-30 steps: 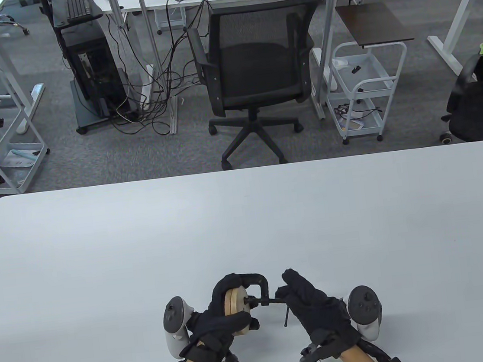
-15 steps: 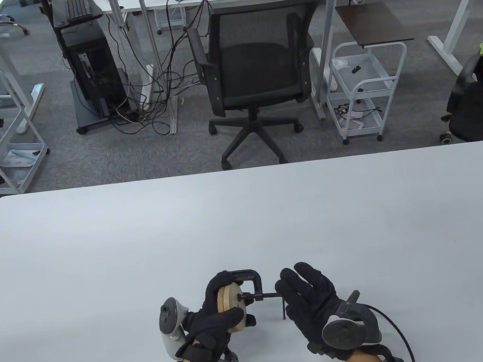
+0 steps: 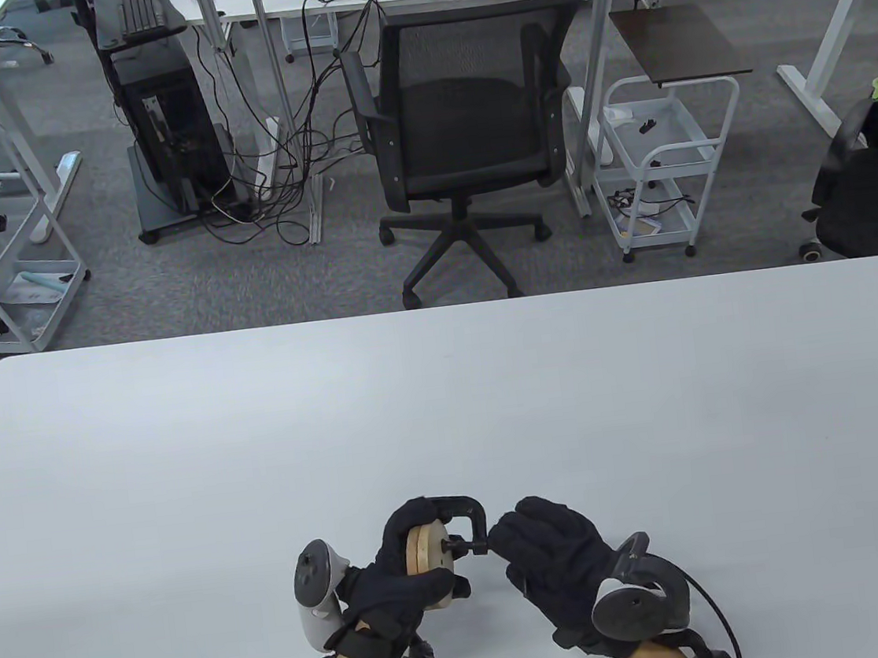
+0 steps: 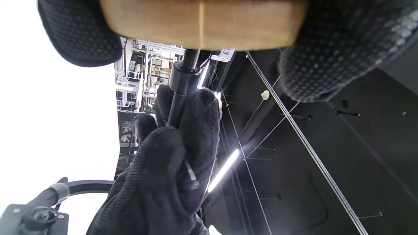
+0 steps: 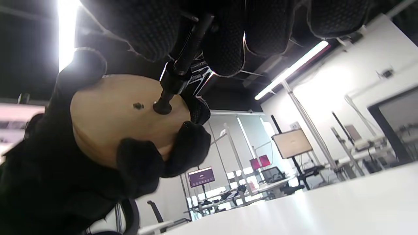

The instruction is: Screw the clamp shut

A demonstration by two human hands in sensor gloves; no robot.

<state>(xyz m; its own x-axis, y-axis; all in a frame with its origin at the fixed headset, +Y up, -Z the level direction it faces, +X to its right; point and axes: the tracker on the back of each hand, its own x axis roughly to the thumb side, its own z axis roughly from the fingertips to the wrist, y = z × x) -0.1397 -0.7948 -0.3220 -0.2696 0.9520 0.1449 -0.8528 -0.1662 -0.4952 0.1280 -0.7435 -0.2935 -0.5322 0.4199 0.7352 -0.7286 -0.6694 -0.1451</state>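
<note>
A black C-clamp (image 3: 466, 513) spans two stacked wooden discs (image 3: 428, 550) near the table's front edge. My left hand (image 3: 404, 578) grips the discs and the clamp's left side, with fingers curled over the top and the thumb below. The clamp's threaded screw (image 5: 183, 62) runs right from the discs, its round pad (image 5: 162, 107) pressed on the disc face (image 5: 117, 111). My right hand (image 3: 547, 550) curls round the screw's outer end, hiding the handle bar. In the left wrist view the screw (image 4: 178, 98) passes into the right glove (image 4: 183, 143) below the discs (image 4: 202, 23).
The white table (image 3: 448, 407) stretches wide beyond the hands. Behind its far edge stand a black office chair (image 3: 464, 128), two white wire carts (image 3: 661, 161) and desk frames with cables.
My right hand, spread open beside the screw half a second ago, has closed over the screw's end. The hanging handle bar is now hidden. The clamp shifted slightly.
</note>
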